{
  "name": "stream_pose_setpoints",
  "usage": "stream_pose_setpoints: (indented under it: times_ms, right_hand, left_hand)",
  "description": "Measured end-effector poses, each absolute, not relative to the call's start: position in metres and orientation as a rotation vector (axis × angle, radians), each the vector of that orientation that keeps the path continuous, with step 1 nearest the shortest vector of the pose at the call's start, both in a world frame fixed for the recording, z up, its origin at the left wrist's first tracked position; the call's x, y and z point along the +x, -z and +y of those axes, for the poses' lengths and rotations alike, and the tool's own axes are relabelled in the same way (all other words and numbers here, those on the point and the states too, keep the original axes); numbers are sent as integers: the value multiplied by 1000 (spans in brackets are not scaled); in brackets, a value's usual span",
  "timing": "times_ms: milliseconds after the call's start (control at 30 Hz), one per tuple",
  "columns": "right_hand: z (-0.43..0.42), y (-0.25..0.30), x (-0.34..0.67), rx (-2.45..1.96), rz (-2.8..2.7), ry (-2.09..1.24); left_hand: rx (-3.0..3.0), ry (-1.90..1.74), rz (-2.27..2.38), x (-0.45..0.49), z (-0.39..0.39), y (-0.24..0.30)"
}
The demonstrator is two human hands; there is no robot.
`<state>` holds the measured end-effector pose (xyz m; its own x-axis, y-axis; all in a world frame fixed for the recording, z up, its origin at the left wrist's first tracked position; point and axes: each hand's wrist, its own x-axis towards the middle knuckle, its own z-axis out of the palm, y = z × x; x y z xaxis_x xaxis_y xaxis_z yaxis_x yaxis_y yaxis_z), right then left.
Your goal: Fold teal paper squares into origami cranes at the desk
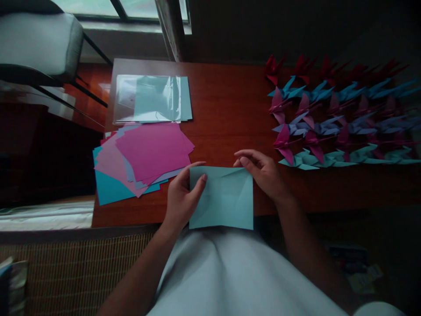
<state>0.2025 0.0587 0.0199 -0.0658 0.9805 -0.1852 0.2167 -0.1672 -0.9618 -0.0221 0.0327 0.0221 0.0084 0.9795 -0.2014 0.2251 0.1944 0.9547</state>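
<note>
A light mint-green sheet of origami paper (222, 202) is held up in front of me over the table's near edge. Faint crease lines run across its upper right part. My left hand (186, 193) grips its left edge, thumb on the front face and fingers behind. At the upper right corner is my right hand (263, 173), fingers loosely bent and thumb apart from the forefinger. I cannot tell whether it touches the paper.
On the wooden table (226, 109), fanned coloured sheets (151, 151) lie to the left, below a clear packet of mint paper (158, 98). Rows of folded paper cranes (329, 127) in several colours stand at the right. A chair (39, 48) is at the upper left.
</note>
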Motion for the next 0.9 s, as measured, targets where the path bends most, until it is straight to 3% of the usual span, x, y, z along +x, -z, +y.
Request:
stream_pose_setpoints:
  times_ms: [167, 367, 600, 900]
  right_hand:
    - [53, -21, 202, -1618, -1434, -1200]
    - [54, -12, 202, -1861, -1497, -833]
    - [52, -2, 209, -1891, -1642, -621]
    - [35, -9, 212, -1566, -1751, -638]
  left_hand:
    - [1384, -925, 1518, -20, 42, -19]
    - [2214, -1034, 1658, -16, 42, -19]
    - [2560, -362, 1493, -6, 35, -10]
    - [2640, -154, 1412, -7, 47, -11]
